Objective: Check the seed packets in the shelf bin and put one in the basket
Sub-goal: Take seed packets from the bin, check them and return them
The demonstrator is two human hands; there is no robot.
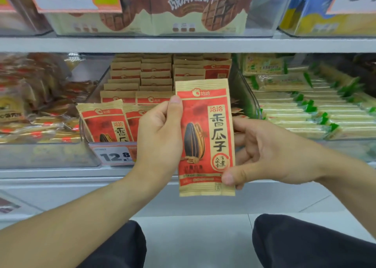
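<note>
A red and tan sunflower seed packet (205, 137) is held upright in front of the shelf, its printed face towards me. My left hand (160, 133) grips its left edge, thumb on the front near the top. My right hand (270, 153) pinches the lower right corner, thumb on the front and fingers behind. Behind the packet, a clear shelf bin (249, 97) holds several more identical seed packets (105, 121) standing in rows. No basket is in view.
A price tag reading 12.8 (114, 156) hangs on the bin front. Brown snack packs (38, 97) fill the bin to the left, green and cream biscuit packs (301, 105) the one to the right. Chocolate wafer boxes (183, 9) stand on the shelf above. My dark trousers (305, 243) show below.
</note>
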